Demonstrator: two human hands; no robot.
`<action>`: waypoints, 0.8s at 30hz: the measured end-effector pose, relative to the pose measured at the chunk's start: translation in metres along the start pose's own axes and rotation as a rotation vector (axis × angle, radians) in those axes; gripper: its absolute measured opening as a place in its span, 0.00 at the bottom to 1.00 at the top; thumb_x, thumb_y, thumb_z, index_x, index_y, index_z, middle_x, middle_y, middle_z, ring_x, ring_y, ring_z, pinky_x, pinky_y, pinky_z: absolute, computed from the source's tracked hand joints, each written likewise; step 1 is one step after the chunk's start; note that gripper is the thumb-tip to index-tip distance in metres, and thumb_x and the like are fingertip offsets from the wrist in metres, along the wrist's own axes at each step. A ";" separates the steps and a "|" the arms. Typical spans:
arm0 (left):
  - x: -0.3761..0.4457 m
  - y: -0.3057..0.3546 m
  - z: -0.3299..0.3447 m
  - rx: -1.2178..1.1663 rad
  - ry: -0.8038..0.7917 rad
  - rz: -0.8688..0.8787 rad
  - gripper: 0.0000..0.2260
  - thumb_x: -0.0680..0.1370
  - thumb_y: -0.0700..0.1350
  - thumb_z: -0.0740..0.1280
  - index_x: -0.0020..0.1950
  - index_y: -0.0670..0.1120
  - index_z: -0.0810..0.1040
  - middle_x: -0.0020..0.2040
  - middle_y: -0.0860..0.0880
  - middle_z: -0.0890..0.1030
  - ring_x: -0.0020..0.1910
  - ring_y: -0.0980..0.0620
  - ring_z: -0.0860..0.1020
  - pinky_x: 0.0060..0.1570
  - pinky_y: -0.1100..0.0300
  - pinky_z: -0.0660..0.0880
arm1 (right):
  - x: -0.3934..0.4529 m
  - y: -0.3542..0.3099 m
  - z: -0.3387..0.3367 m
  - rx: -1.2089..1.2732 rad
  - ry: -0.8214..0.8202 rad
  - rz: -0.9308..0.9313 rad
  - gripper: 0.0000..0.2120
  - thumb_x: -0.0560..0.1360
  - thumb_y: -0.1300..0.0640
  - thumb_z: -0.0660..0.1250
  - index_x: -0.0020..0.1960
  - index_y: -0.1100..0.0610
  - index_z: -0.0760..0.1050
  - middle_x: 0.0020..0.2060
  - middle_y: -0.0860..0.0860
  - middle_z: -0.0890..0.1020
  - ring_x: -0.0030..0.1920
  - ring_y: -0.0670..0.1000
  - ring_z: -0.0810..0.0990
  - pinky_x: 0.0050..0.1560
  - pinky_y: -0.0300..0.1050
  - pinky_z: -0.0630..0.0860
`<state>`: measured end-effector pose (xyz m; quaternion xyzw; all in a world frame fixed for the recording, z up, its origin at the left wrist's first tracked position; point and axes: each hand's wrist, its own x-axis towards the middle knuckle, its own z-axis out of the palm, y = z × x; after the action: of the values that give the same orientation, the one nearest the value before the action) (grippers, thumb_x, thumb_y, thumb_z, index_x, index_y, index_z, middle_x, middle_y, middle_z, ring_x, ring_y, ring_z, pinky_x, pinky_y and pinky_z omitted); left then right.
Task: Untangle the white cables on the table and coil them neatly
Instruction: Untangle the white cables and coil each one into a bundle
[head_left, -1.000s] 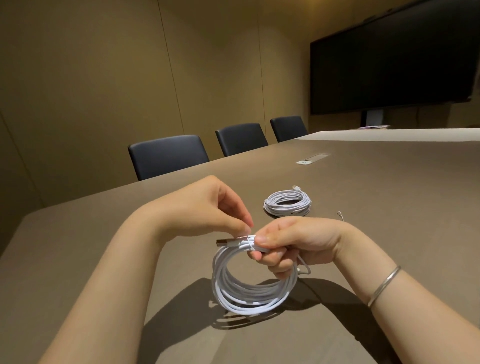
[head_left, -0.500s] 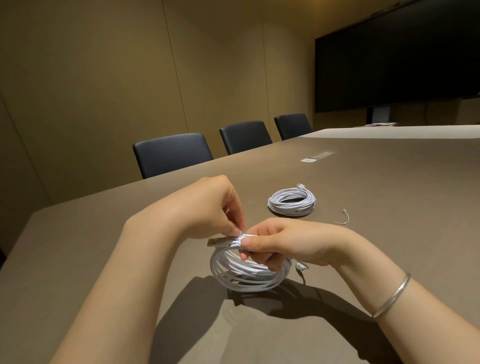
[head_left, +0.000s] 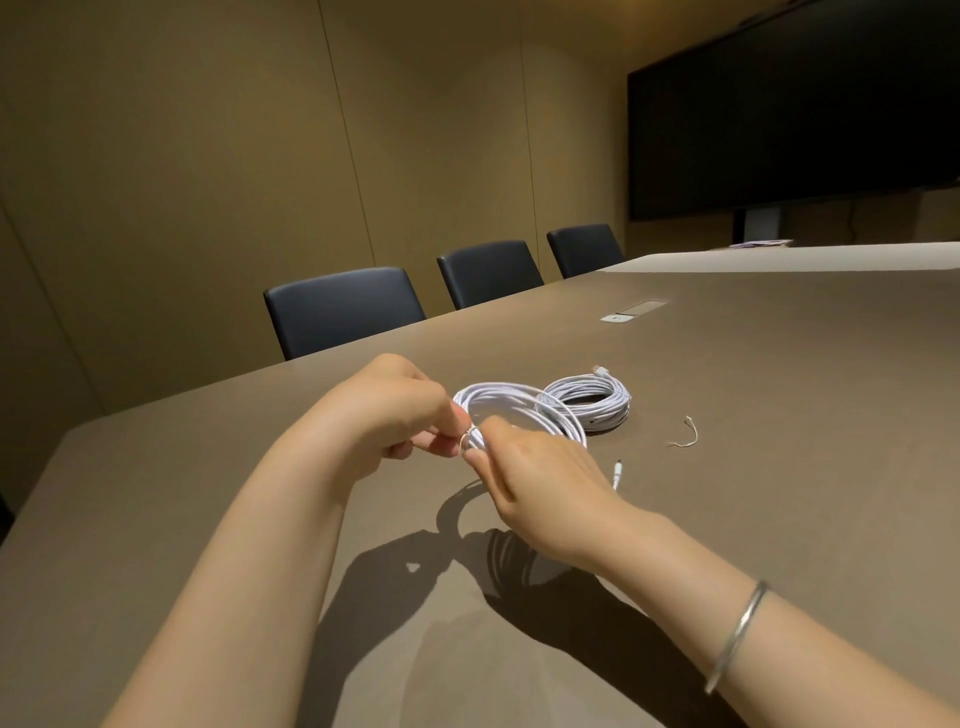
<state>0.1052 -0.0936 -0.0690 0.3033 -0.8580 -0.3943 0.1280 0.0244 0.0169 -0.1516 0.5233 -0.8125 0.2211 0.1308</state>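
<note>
Both hands hold the coil (head_left: 519, 410) above the counter (head_left: 779, 415). The left hand (head_left: 395, 410) and the right hand (head_left: 535, 483) have their fingers curled and pinch the same place on the coil, where a thin tie (head_left: 464, 441) seems to go around it, probably to keep the loops from opening. The second coil (head_left: 589, 400) lies just behind, already finished. A loose tie (head_left: 685, 434) lies near it, I think for later

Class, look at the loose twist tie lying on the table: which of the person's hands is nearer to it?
Right. The right hand is just left of the twist tie; the left hand lies farther left, beyond the held cable coil.
</note>
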 end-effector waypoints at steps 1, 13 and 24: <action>0.001 0.000 -0.001 -0.068 -0.022 -0.014 0.04 0.74 0.33 0.70 0.44 0.38 0.85 0.40 0.40 0.85 0.34 0.50 0.82 0.34 0.60 0.69 | 0.000 0.000 -0.001 -0.015 0.033 0.004 0.11 0.83 0.47 0.49 0.46 0.52 0.59 0.36 0.47 0.68 0.31 0.52 0.65 0.29 0.46 0.56; 0.002 -0.001 0.004 -0.085 -0.129 0.216 0.04 0.81 0.39 0.64 0.50 0.42 0.79 0.34 0.45 0.84 0.30 0.53 0.81 0.33 0.62 0.73 | 0.003 0.003 0.006 0.090 0.165 0.105 0.10 0.83 0.48 0.50 0.46 0.52 0.60 0.34 0.46 0.69 0.37 0.54 0.69 0.36 0.49 0.60; -0.018 -0.007 -0.008 0.482 0.140 0.709 0.11 0.75 0.39 0.72 0.53 0.53 0.86 0.48 0.58 0.79 0.47 0.59 0.77 0.40 0.67 0.76 | 0.004 0.013 -0.013 0.555 -0.060 0.010 0.12 0.82 0.52 0.55 0.46 0.53 0.74 0.33 0.45 0.73 0.33 0.43 0.69 0.37 0.43 0.67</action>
<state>0.1258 -0.0907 -0.0682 0.0369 -0.9659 -0.0928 0.2391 0.0107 0.0243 -0.1415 0.5417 -0.7269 0.4200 -0.0428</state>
